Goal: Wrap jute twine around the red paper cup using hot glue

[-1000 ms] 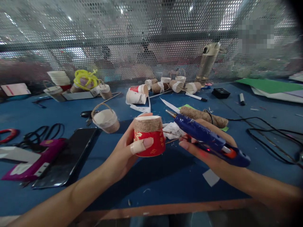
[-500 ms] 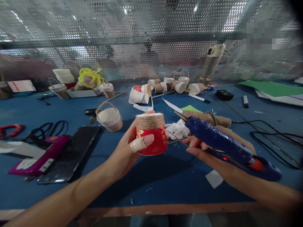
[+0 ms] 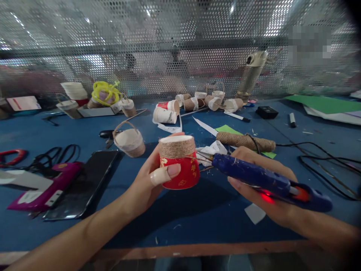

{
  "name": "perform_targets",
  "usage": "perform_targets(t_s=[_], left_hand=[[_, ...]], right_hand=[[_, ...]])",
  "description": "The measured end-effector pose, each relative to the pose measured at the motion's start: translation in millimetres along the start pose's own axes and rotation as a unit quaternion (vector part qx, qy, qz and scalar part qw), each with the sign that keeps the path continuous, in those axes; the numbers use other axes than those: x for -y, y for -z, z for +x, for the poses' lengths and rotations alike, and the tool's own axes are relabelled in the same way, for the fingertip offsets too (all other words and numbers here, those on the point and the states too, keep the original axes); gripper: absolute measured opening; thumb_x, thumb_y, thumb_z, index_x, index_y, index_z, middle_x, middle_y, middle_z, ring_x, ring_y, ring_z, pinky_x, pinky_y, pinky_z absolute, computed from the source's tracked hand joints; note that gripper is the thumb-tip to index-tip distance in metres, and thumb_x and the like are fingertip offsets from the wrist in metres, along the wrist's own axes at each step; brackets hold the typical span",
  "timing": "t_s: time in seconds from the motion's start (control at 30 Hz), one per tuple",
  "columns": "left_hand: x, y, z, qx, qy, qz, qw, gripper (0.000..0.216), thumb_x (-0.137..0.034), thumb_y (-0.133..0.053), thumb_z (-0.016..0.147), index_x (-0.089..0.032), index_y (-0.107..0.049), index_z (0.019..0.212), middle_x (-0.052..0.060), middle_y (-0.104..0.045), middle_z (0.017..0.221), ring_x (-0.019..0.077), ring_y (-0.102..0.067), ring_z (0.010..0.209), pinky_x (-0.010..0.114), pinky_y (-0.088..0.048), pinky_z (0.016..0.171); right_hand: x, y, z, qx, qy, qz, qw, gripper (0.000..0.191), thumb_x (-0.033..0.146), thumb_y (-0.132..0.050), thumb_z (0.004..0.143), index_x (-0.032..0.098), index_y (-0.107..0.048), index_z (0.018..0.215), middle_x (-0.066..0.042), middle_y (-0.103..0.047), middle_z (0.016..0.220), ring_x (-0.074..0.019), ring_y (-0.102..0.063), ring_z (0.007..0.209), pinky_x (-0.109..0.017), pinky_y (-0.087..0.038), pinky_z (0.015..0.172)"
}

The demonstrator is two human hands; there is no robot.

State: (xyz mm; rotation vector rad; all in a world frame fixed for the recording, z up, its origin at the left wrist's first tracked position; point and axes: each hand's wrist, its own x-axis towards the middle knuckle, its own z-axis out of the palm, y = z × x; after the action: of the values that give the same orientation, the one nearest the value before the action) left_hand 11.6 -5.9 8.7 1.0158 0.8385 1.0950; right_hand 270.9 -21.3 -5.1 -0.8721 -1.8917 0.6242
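Observation:
My left hand (image 3: 153,171) is closed round a red paper cup (image 3: 183,173) with gold print, held upright above the table. Jute twine (image 3: 177,147) is wound in rows round the cup's upper part, below the white rim. A bandage-like wrap (image 3: 160,176) covers part of the left thumb. My right hand (image 3: 262,177) grips a blue glue gun (image 3: 251,171) with a red light glowing on its underside. Its nozzle points left, close beside the cup's right side; whether it touches I cannot tell. A twine strand runs from the cup near the nozzle.
A twine roll (image 3: 245,141) and crumpled white paper (image 3: 213,150) lie behind the glue gun. A small twine-handled bucket (image 3: 130,142) and a phone (image 3: 84,184) are on the left. Several wrapped cups (image 3: 213,102) and a bottle (image 3: 252,77) stand near the mesh panel (image 3: 158,41).
The glue gun's nozzle has swung down and left to the cup's side. My right fingers, which held the twine strand out, have drawn back round the gun. The cup is slightly further left.

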Motion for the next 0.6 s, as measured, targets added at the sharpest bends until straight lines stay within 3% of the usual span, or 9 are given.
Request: perform_targets(t_s=[0.2, 0.37, 0.6], left_hand=[[3.1, 7.3, 4.6, 0.062, -0.027, -0.016, 0.998, 0.081, -0.035, -0.089, 0.076, -0.032, -0.061, 0.152, 0.006, -0.082, 0.119, 0.0280, -0.077, 0.103, 0.032, -0.063, 0.085], [4.1, 6.0, 4.2, 0.069, -0.035, -0.018, 0.997, 0.081, -0.035, -0.087, 0.079, -0.035, -0.058, 0.154, 0.004, -0.082, 0.113, 0.0254, -0.076, 0.097, 0.030, -0.062, 0.081], [0.1, -1.0, -3.0, 0.057, -0.017, -0.004, 0.998, 0.088, -0.045, -0.082, 0.080, -0.031, -0.050, 0.160, 0.010, -0.080, 0.127, 0.0372, -0.075, 0.111, 0.043, -0.062, 0.088]], right_hand=[[-2.7, 4.1, 2.7, 0.050, -0.013, -0.009, 0.999, 0.015, 0.012, -0.064, 0.096, 0.025, -0.061, 0.089, -0.001, -0.063, 0.088, -0.0187, -0.059, 0.076, -0.036, -0.049, 0.070], [-4.3, 3.7, 2.3, 0.044, -0.011, -0.011, 0.999, 0.014, 0.014, -0.065, 0.095, 0.027, -0.061, 0.090, -0.001, -0.063, 0.087, -0.0228, -0.063, 0.082, -0.040, -0.051, 0.077], [-2.5, 1.2, 2.2, 0.029, -0.021, -0.007, 0.999, 0.019, 0.012, -0.064, 0.093, 0.027, -0.057, 0.084, -0.001, -0.056, 0.079, -0.0242, -0.060, 0.080, -0.042, -0.054, 0.080]])
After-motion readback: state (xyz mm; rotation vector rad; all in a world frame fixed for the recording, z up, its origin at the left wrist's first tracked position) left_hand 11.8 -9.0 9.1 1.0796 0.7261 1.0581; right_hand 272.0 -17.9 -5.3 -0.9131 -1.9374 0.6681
